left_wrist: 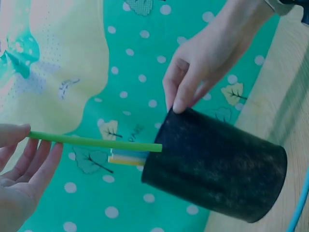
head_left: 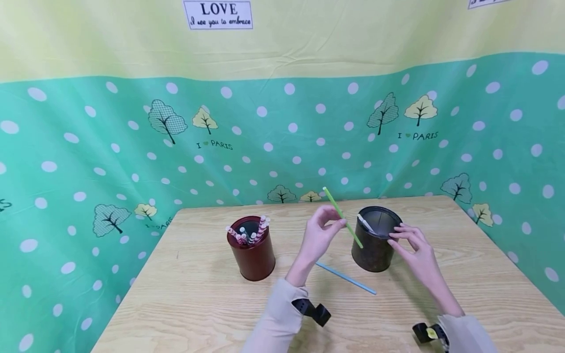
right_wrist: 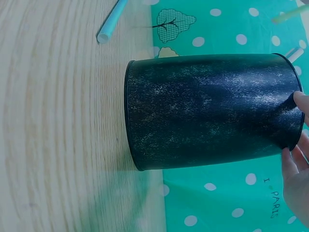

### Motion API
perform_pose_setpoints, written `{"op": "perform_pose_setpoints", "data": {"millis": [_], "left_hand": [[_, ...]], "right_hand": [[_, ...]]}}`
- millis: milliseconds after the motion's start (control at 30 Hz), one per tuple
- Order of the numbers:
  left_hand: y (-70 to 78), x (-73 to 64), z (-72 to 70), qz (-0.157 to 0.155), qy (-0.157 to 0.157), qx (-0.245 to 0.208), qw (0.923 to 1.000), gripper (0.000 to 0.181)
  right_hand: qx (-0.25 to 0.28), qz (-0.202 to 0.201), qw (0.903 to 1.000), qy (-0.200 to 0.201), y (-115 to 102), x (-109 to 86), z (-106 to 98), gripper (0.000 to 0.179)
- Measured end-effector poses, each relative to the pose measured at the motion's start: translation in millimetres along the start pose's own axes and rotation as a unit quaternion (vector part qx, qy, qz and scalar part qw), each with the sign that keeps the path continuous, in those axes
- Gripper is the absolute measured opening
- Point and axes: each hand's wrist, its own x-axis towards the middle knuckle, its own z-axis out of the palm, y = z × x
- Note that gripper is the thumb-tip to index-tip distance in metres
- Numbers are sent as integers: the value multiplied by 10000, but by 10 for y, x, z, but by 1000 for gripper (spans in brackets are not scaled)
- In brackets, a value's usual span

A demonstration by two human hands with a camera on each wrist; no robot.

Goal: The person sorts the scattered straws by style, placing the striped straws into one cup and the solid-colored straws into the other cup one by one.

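Between thumb and fingers, my left hand pinches a green straw, held slanted with its lower end in front of the black can. My right hand grips that can's rim on the right side, thumb outside, as the right wrist view shows the thumb against the wall. A few straws, with pale blue and yellow showing, poke out of the can's mouth beside the green one. On the table in front lies a blue straw.
A dark red can stands to the left, with several pink-and-white striped straws in it. The wooden table backs onto a green and yellow patterned curtain.
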Motion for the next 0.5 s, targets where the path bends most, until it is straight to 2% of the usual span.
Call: {"op": "perform_pose_setpoints", "data": {"millis": [200,500], "left_hand": [[41,42,73,245,216,-265,9991,19],[100,139,162,505,371,-315,9975,21]], "right_hand": [[-6,47,10000,43,45,-3,6,21],[-73,102,9999,17,115,2,27,23]]}}
